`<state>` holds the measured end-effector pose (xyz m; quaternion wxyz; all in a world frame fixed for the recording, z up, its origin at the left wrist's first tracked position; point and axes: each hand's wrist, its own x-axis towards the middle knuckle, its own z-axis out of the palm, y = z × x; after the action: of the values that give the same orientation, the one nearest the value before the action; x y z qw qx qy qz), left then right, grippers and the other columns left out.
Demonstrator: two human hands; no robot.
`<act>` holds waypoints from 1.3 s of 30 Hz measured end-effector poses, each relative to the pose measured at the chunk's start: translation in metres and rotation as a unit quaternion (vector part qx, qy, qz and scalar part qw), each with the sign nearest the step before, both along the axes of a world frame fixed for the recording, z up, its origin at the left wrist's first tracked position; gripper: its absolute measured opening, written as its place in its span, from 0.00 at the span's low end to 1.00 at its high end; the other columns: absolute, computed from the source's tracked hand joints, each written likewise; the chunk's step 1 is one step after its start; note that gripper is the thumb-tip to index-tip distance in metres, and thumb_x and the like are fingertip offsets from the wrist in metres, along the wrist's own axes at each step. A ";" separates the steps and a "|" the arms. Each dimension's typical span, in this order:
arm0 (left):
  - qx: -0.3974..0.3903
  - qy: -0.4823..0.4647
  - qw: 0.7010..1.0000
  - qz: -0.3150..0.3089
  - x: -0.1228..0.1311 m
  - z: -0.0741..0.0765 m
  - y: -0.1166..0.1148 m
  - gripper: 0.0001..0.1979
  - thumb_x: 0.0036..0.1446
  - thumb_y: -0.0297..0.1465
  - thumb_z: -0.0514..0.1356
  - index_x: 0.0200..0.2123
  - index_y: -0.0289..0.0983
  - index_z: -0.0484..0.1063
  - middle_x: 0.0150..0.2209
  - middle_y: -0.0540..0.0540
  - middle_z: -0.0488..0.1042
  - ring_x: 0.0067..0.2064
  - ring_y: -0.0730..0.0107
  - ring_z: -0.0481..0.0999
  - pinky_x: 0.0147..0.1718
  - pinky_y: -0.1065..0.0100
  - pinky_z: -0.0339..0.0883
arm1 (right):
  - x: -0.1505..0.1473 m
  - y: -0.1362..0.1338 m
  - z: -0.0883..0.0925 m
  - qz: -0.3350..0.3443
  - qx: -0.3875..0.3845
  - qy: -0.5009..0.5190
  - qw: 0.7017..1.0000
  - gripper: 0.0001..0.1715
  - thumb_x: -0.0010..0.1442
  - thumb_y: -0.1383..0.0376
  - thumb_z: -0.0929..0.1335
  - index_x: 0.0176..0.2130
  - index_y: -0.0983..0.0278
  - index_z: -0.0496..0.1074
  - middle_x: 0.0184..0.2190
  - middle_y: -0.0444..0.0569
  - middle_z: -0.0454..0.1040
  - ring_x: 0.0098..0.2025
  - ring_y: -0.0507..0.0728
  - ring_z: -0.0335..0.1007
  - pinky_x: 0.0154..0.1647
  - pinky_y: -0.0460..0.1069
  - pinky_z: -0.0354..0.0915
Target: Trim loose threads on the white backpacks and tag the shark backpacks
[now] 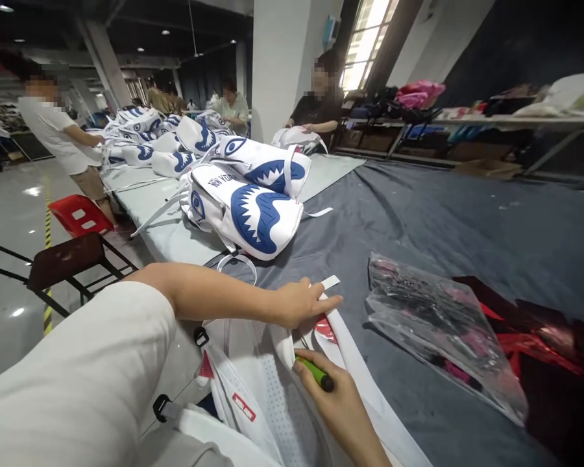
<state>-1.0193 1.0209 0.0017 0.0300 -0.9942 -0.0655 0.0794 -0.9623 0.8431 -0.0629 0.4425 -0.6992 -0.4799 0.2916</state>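
A white backpack with red details lies in front of me at the table's near edge. My left hand rests on its white strap, fingers stretched along the fabric and pinching its edge. My right hand is closed around a green pen-like tool whose black tip points to the right. The tool sits just beside the strap, below my left hand.
White backpacks with blue shark-mouth prints are piled at mid-table. A clear plastic bag with dark and pink contents lies to the right on the grey cloth. Other people stand and sit at the far end. A red stool stands at left.
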 end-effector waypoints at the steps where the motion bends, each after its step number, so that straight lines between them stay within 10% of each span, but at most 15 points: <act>1: -0.004 -0.008 1.000 -0.010 -0.003 0.000 0.000 0.54 0.50 0.31 0.67 0.72 0.40 0.38 0.63 0.30 0.57 0.53 0.46 0.67 0.38 0.58 0.73 | -0.001 -0.001 -0.001 -0.007 0.002 -0.007 1.000 0.21 0.57 0.52 0.68 0.40 0.64 0.81 0.35 0.52 0.82 0.38 0.63 0.80 0.39 0.52 0.75; 7: 0.032 0.002 0.999 0.041 -0.007 -0.004 -0.014 0.69 0.37 0.42 0.75 0.72 0.45 0.30 0.73 0.34 0.28 0.64 0.35 0.54 0.44 0.47 0.73 | -0.007 -0.003 -0.009 -0.029 0.035 -0.048 0.998 0.21 0.58 0.50 0.69 0.41 0.61 0.81 0.33 0.51 0.82 0.34 0.63 0.80 0.34 0.51 0.76; 14: 0.064 -0.024 0.997 0.021 -0.004 -0.011 -0.015 0.57 0.48 0.30 0.68 0.72 0.44 0.35 0.69 0.29 0.47 0.54 0.42 0.67 0.36 0.54 0.75 | 0.000 -0.011 -0.015 -0.031 0.043 -0.176 0.983 0.17 0.62 0.52 0.66 0.44 0.56 0.79 0.37 0.48 0.83 0.36 0.63 0.82 0.31 0.50 0.76; 22: 0.046 -0.078 0.995 -0.041 -0.020 -0.011 -0.007 0.45 0.54 0.26 0.59 0.71 0.42 0.42 0.72 0.33 0.39 0.59 0.39 0.63 0.36 0.56 0.75 | -0.019 -0.020 -0.024 -0.093 0.069 -0.321 0.940 0.21 0.68 0.55 0.63 0.54 0.57 0.75 0.45 0.49 0.81 0.39 0.64 0.81 0.33 0.52 0.75; 29: 0.025 -0.075 0.996 -0.030 -0.018 -0.009 -0.008 0.49 0.51 0.29 0.65 0.71 0.41 0.41 0.73 0.32 0.36 0.60 0.39 0.63 0.38 0.52 0.76 | -0.005 -0.036 -0.005 -0.206 0.187 -0.462 0.842 0.25 0.66 0.60 0.68 0.61 0.57 0.71 0.41 0.53 0.82 0.31 0.61 0.79 0.34 0.52 0.69; 39: -0.048 -0.099 0.988 0.106 -0.011 -0.029 -0.005 0.53 0.51 0.30 0.65 0.72 0.36 0.35 0.74 0.36 0.30 0.70 0.38 0.48 0.55 0.43 0.68 | 0.014 0.049 -0.012 -0.148 -0.003 -0.628 0.764 0.40 0.57 0.64 0.72 0.63 0.73 0.58 0.57 0.70 0.68 0.57 0.71 0.65 0.56 0.63 0.60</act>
<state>-1.0304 1.0163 -0.0270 -0.0325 -0.9850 -0.1691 -0.0138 -0.9482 0.8925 -0.0745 0.0775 -0.7894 -0.5405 -0.2804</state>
